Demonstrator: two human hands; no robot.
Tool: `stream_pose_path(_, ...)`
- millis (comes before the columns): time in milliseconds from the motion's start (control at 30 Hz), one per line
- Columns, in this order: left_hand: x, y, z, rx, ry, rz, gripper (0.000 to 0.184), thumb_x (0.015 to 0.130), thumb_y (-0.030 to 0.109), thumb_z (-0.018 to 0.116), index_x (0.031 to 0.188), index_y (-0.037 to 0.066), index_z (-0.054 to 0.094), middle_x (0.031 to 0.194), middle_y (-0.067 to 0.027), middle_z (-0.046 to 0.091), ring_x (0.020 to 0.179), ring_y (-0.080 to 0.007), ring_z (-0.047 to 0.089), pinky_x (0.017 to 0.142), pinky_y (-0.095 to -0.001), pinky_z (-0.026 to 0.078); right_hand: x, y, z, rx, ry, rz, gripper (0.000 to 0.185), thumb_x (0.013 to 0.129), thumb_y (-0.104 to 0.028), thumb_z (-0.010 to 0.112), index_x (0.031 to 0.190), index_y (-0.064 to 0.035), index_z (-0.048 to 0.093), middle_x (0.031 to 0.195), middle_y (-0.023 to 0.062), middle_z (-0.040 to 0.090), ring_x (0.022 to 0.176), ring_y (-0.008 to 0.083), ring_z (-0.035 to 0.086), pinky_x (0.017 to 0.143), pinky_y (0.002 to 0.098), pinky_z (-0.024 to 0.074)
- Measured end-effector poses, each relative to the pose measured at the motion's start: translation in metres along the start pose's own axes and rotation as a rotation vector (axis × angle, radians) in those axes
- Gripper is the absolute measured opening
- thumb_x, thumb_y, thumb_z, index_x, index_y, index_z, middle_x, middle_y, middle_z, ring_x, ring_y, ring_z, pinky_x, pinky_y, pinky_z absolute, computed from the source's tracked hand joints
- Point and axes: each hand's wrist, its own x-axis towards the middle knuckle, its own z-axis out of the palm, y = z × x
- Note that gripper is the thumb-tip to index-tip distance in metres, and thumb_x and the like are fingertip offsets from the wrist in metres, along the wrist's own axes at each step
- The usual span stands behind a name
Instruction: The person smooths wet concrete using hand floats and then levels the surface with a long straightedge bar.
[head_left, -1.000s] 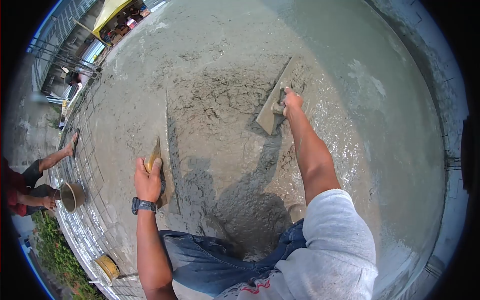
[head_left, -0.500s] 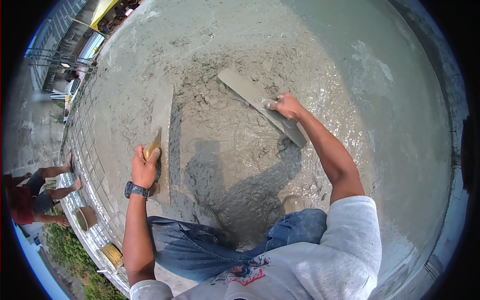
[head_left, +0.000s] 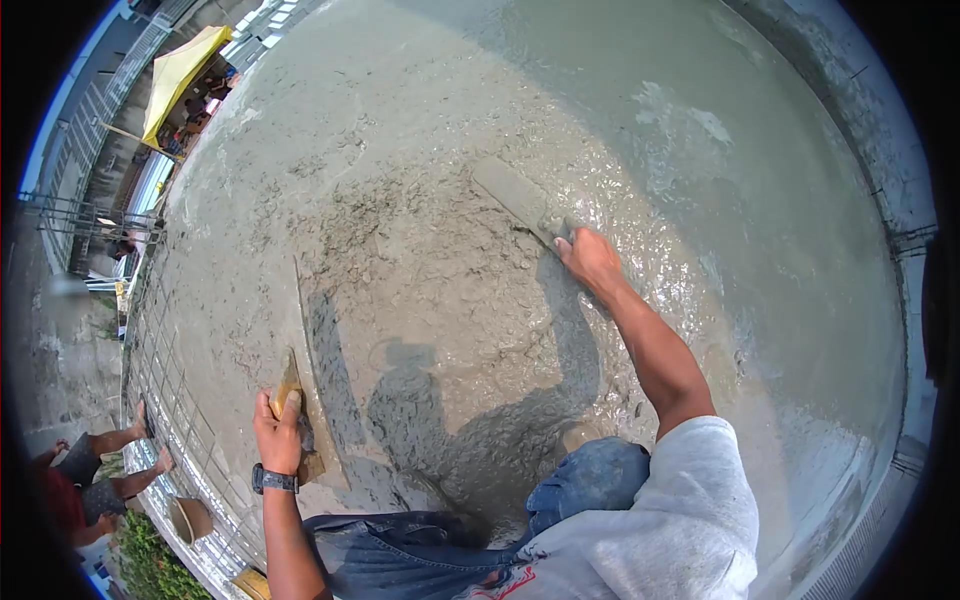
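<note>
My left hand (head_left: 279, 432), with a dark watch at the wrist, is closed around the yellowish handle of a long hand float (head_left: 318, 405). That float stands tilted nearly on edge, so mostly its thin side shows. My right hand (head_left: 592, 262) grips a second long trowel (head_left: 510, 195), grey with cement; its handle is mostly hidden by my fingers. The trowel's blade lies on or just above the wet concrete (head_left: 430, 260), pointing up and left. Between my hands the concrete is rough and lumpy, with my shadow across it.
My jeans-covered knee (head_left: 590, 475) is down at the concrete. Smoother wet concrete (head_left: 780, 240) spreads to the right. Wire mesh (head_left: 175, 370) lines the left edge, with a bucket (head_left: 190, 520) and another person's legs (head_left: 130, 450) beyond. A yellow canopy (head_left: 180, 75) stands far left.
My right hand has moved the trowel slightly right, and its blade now looks flatter. The left float appears lower and further left, its edge tilted differently. The whole view has shifted.
</note>
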Motion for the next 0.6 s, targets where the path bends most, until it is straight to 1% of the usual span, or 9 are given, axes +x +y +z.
stream_pose_path(100, -0.011, 0.001, -0.017, -0.101, 0.057, -0.07, 0.016, 0.1, 0.02, 0.062, 0.101, 0.006, 0.054, 0.086, 0.0033, 0.053, 0.075, -0.0053, 0.043, 0.066, -0.0233, 0.039, -0.048, -0.02, 0.081, 0.413, -0.19, -0.214, 0.051, 0.085, -0.044, 0.07, 0.107, 0.0024, 0.07, 0.093, 0.0262, 0.07, 0.092, 0.0418, 0.069, 0.082, 0.048, 0.0529)
stream_pose_path(133, -0.008, -0.029, -0.029, -0.109, 0.079, -0.16, 0.018, 0.1, 0.022, 0.063, 0.1, 0.006, 0.054, 0.086, 0.0029, 0.054, 0.075, -0.0058, 0.042, 0.067, -0.0235, 0.038, -0.08, -0.052, 0.089, 0.419, -0.477, -0.238, 0.054, 0.084, -0.045, 0.071, 0.108, 0.003, 0.069, 0.092, 0.0263, 0.07, 0.09, 0.0413, 0.069, 0.082, 0.0462, 0.0526)
stream_pose_path(167, -0.007, -0.04, -0.036, -0.116, 0.091, -0.173, 0.019, 0.1, 0.023, 0.063, 0.099, 0.007, 0.053, 0.086, 0.0028, 0.053, 0.076, -0.006, 0.042, 0.068, -0.0238, 0.039, -0.106, -0.068, 0.146, 0.441, -0.565, -0.373, 0.051, 0.086, -0.04, 0.073, 0.119, -0.0011, 0.069, 0.091, 0.0196, 0.072, 0.078, 0.0295, 0.07, 0.071, 0.0391, 0.0541)
stream_pose_path(200, -0.007, -0.05, -0.042, -0.106, 0.104, -0.183, 0.02, 0.1, 0.024, 0.063, 0.098, 0.007, 0.053, 0.084, 0.0029, 0.052, 0.076, -0.0061, 0.042, 0.068, -0.0241, 0.038, -0.136, -0.098, 0.156, 0.757, -0.989, -0.12, 0.047, 0.087, -0.037, 0.074, 0.12, -0.003, 0.07, 0.072, 0.0098, 0.064, 0.054, 0.0191, 0.059, 0.048, 0.0348, 0.046)
stream_pose_path(267, -0.01, -0.071, -0.053, -0.072, 0.129, -0.201, 0.021, 0.1, 0.025, 0.064, 0.095, 0.008, 0.052, 0.082, 0.0032, 0.049, 0.074, -0.0063, 0.041, 0.066, -0.0248, 0.038, -0.184, -0.134, 0.221, 1.089, -1.256, 0.019, 0.034, 0.089, -0.033, 0.073, 0.098, -0.001, 0.068, 0.059, 0.0011, 0.05, 0.045, 0.0096, 0.045, 0.039, 0.0303, 0.0341)
stream_pose_path(400, -0.021, -0.036, -0.038, -0.059, 0.161, -0.268, 0.022, 0.099, 0.024, 0.065, 0.091, 0.009, 0.052, 0.075, 0.0044, 0.046, 0.068, -0.0064, 0.039, 0.06, -0.0253, 0.036, -0.157, -0.155, 0.257, 0.986, -0.898, -0.029, 0.046, 0.085, -0.036, 0.078, 0.099, 0.0051, 0.064, 0.066, 0.0054, 0.059, 0.048, 0.0165, 0.053, 0.045, 0.0348, 0.043)
stream_pose_path(433, -0.007, -0.103, -0.056, 0.028, 0.182, -0.143, 0.022, 0.098, 0.025, 0.066, 0.092, 0.01, 0.052, 0.072, 0.0044, 0.046, 0.06, -0.006, 0.038, 0.052, -0.0252, 0.033, -0.138, -0.151, 0.248, 0.937, -0.774, -0.031, 0.05, 0.084, -0.037, 0.079, 0.104, 0.0072, 0.065, 0.067, 0.0064, 0.06, 0.049, 0.018, 0.055, 0.047, 0.0358, 0.0449)
stream_pose_path(500, -0.002, -0.098, -0.041, 0.061, 0.162, -0.137, 0.022, 0.097, 0.025, 0.067, 0.092, 0.01, 0.052, 0.072, 0.0043, 0.047, 0.06, -0.0057, 0.039, 0.051, -0.0243, 0.034, -0.102, -0.13, 0.273, 0.972, -0.555, -0.004, 0.062, 0.082, -0.039, 0.08, 0.112, 0.0124, 0.062, 0.072, 0.0097, 0.064, 0.054, 0.0196, 0.059, 0.051, 0.0365, 0.047)
stream_pose_path(600, -0.006, -0.022, -0.012, 0.016, 0.128, -0.256, 0.023, 0.097, 0.025, 0.066, 0.092, 0.008, 0.052, 0.073, 0.0042, 0.047, 0.063, -0.0058, 0.042, 0.055, -0.0232, 0.036, -0.074, -0.11, 0.257, 1.04, -0.365, 0.015, 0.079, 0.082, -0.04, 0.081, 0.127, 0.0191, 0.054, 0.079, 0.0134, 0.066, 0.061, 0.0174, 0.06, 0.054, 0.0353, 0.0467)
